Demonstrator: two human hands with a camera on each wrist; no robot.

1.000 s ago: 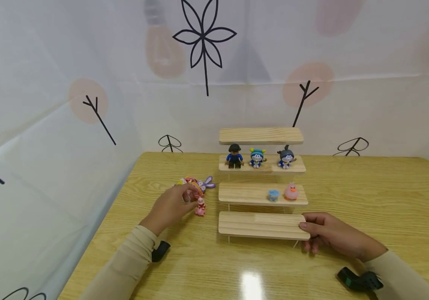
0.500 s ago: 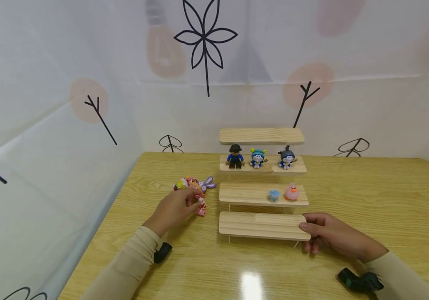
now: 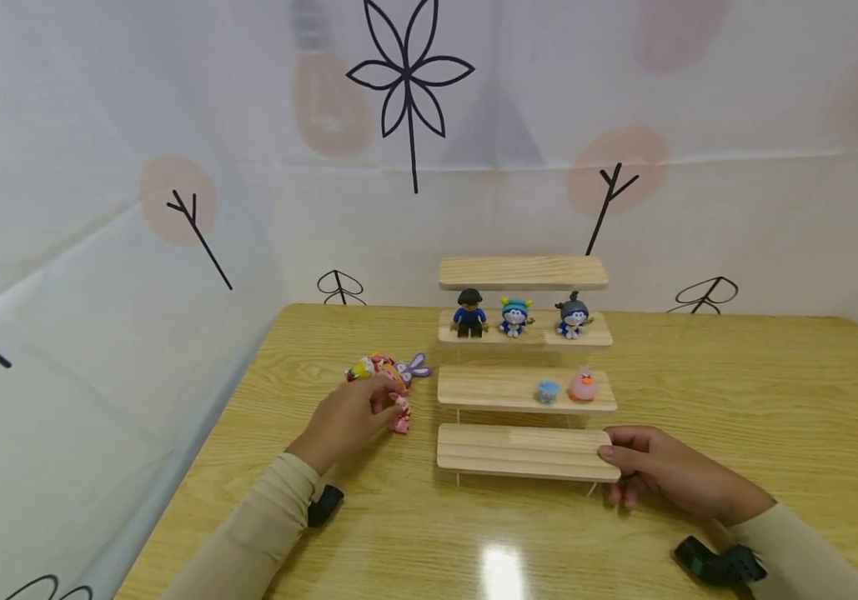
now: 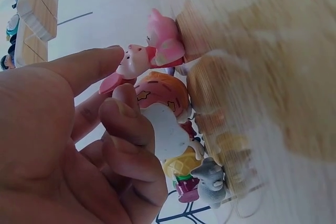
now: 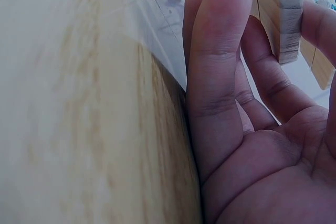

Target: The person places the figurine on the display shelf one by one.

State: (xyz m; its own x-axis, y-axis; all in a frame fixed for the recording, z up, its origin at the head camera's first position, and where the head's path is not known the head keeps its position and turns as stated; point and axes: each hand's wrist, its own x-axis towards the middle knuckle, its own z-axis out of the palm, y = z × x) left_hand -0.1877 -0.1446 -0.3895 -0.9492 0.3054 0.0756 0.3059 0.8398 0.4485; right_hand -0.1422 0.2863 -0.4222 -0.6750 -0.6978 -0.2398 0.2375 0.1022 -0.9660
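Note:
My left hand (image 3: 344,423) pinches a small piglet figurine (image 3: 402,407) between thumb and fingers, at the left of the tiered wooden stand. In the left wrist view the piglet's pale pink head (image 4: 135,60) sits at the fingertips, and its darker pink lower part (image 4: 164,38) is close to the table. Right behind it lies a pile of toy figurines, among them a purple long-eared one (image 3: 417,367) and a grey one (image 4: 211,182). My right hand (image 3: 687,473) grips the right end of the lowest wooden shelf (image 3: 519,450), thumb on top and fingers below.
On the second-lowest shelf (image 3: 484,388) stand a small blue figurine (image 3: 547,391) and a pink bird (image 3: 583,385). Above, another shelf carries a black-haired figure (image 3: 469,313) and two blue figurines (image 3: 514,317). A patterned cloth (image 3: 504,225) hangs behind the table.
My left hand has shifted slightly down and closer around the piglet, uncovering more of the pile behind. The right hand stays on the shelf end.

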